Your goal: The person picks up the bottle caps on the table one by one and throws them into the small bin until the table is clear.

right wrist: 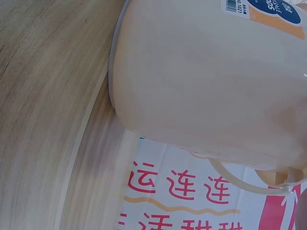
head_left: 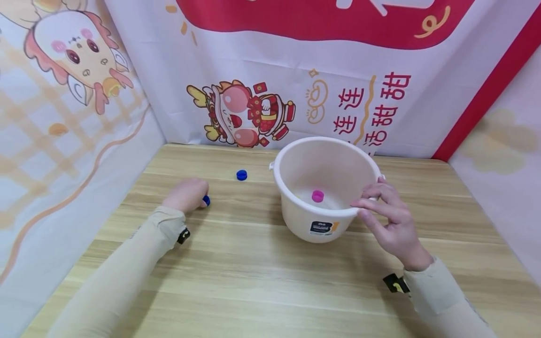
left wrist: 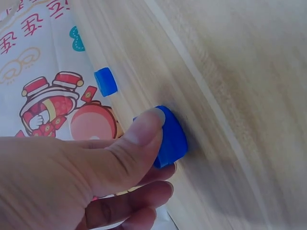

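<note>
My left hand pinches a blue bottle cap between thumb and fingers, low over the left part of the table. Farther back lies a second blue bottle cap, also visible in the left wrist view. A cream plastic bucket stands upright to the right of both. On the bucket's floor is a pink bottle cap, with a bit of yellow beside it, mostly hidden by the rim. My right hand holds the bucket's right rim, fingertips over the edge and thumb outside.
The wood-grain table ends at a printed cloth backdrop behind the bucket. More cloth hangs along the left and right sides. The bucket's thin handle hangs near its rim in the right wrist view.
</note>
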`<state>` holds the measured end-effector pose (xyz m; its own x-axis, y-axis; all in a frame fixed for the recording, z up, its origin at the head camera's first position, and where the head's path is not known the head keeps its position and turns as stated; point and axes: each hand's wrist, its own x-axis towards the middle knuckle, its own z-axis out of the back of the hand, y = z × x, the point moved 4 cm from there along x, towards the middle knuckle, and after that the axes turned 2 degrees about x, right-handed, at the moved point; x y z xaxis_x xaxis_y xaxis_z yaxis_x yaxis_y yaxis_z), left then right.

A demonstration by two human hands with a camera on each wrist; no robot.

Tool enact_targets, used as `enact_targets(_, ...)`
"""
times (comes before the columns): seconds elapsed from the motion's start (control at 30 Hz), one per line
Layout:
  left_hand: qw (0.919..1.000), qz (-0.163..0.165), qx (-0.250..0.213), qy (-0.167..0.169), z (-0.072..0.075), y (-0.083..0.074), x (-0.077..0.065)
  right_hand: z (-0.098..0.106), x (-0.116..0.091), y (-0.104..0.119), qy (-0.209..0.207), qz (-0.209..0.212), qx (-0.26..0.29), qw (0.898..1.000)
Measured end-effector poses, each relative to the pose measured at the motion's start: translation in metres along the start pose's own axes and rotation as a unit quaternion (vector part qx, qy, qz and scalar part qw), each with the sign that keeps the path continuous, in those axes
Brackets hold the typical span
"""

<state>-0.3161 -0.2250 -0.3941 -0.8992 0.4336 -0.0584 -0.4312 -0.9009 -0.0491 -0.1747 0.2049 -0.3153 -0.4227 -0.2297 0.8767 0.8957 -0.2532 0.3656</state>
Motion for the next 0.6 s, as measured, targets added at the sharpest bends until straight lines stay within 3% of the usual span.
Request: enact_targets(0.6, 0.9997, -0.001, 0.011, -0.021, -0.0022, -0.0031, -0.0041, 0.0018, 0.0, 0.0022, -0.002, 0.003, 0.002, 1.0)
